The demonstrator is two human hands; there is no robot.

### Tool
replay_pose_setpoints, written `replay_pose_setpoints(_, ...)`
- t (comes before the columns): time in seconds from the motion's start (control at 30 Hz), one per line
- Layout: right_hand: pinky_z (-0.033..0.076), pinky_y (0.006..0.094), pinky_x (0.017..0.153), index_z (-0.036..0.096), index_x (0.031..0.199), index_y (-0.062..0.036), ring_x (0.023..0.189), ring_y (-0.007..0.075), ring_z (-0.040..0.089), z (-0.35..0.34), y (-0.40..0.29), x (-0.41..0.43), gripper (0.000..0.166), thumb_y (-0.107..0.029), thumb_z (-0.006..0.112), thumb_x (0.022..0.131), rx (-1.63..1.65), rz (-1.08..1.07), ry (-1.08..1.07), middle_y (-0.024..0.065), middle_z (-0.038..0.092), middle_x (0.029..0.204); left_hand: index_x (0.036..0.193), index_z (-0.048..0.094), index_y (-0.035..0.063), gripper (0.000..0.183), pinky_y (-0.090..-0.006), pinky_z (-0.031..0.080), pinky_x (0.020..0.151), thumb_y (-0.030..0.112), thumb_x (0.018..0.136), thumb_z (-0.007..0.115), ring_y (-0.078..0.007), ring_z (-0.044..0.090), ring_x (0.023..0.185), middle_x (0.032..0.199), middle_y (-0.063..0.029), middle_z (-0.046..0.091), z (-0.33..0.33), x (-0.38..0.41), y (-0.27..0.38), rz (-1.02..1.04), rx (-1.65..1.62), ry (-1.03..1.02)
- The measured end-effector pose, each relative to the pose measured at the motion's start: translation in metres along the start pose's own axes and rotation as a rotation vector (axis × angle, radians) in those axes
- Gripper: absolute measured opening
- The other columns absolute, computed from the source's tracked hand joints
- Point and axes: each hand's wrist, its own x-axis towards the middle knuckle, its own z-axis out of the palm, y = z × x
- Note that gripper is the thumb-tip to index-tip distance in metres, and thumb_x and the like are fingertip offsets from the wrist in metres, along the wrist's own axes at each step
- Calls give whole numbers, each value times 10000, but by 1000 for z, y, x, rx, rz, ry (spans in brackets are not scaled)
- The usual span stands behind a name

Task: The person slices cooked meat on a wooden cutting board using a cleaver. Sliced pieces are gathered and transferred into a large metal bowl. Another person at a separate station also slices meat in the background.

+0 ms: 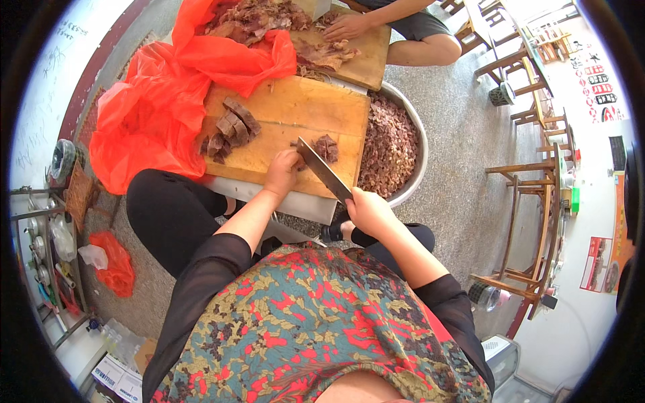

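Note:
A wooden cutting board (282, 108) lies in front of me. My right hand (370, 211) grips the handle of a cleaver (322, 169), its blade slanting up and left over the board. Close to the blade's far end, my left hand (283, 171) has its fingers bent on a small dark piece of meat, mostly hidden. Small cut meat pieces (326, 148) sit just right of the blade. Thicker dark meat chunks (234, 126) rest on the board's left part. Beside the board, at right, a round metal basin (422, 146) holds a heap of chopped meat (388, 151).
A red plastic bag (151, 111) drapes over the board's left side. Beyond, another person's hand (347, 26) touches meat on a second cutting board (370, 60). Wooden stools and tables (524, 166) line the right side. A metal shelf (45, 211) stands at far left.

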Motion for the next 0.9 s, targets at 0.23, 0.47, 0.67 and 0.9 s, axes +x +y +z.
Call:
replay_pose_setpoints(0.23, 529, 499, 715, 573, 923, -6, 782, 399, 675, 36, -6, 22, 191, -194, 541, 909, -75, 28, -4, 242, 674, 808, 821, 628, 64, 165, -413, 487, 746, -64, 727, 583, -348, 594, 856, 849, -112, 637, -3, 0, -3, 13, 54, -64)
replay_pose_setpoints(0.47, 505, 533, 747, 576, 924, -1, 812, 441, 649, 5, -3, 3, 249, -243, 522, 939, 20, 9, 11, 253, 661, 810, 836, 627, 68, 157, -416, 477, 741, -40, 728, 590, -348, 586, 867, 851, -111, 627, -4, -6, -7, 0, 61, -17)
replay_pose_setpoints(0.67, 509, 531, 765, 583, 912, 2, 824, 444, 653, 34, -10, 22, 262, -255, 532, 932, 21, 53, -11, 264, 663, 827, 815, 615, 71, 151, -416, 470, 742, -44, 721, 584, -347, 580, 844, 817, -106, 613, -2, -6, -2, 26, 94, -36)
replay_pose_setpoints(0.9, 500, 547, 745, 568, 904, 1, 812, 461, 643, 39, 12, 18, 269, -265, 540, 931, 118, 21, 129, 270, 652, 800, 818, 579, 61, 173, -427, 457, 754, -69, 705, 561, -354, 560, 877, 824, -118, 588, -7, -3, 7, -16, 103, -75)
